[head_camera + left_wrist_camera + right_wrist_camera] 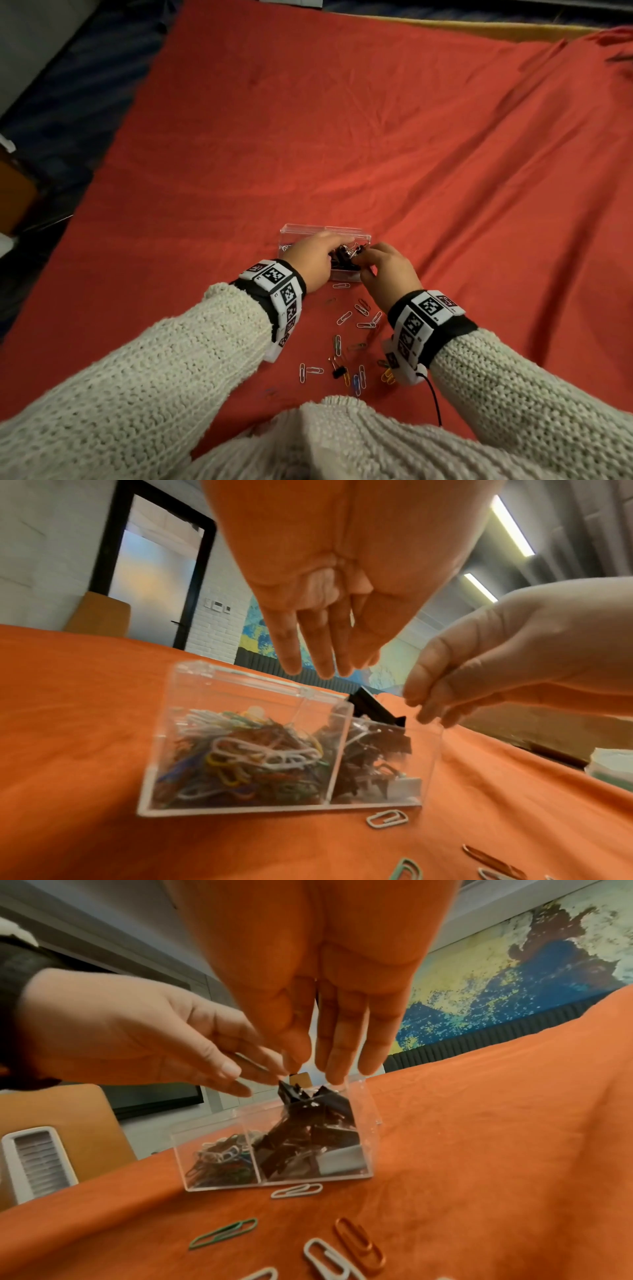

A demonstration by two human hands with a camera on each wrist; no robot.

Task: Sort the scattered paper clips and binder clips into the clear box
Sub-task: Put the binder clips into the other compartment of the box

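Both hands' fingers point(337, 1053) hung loosely spread, pinching nothing, over the binder clips point(308, 1110); best pressed gently below the clear box point(246, 808) rim

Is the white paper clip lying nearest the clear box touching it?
Apart. The right wrist view shows red cloth between the white paper clip and the clear box.

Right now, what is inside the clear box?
The clear box has two compartments: coloured paper clips fill the left one, black binder clips pile above the rim in the right. What lies beneath either pile is covered.
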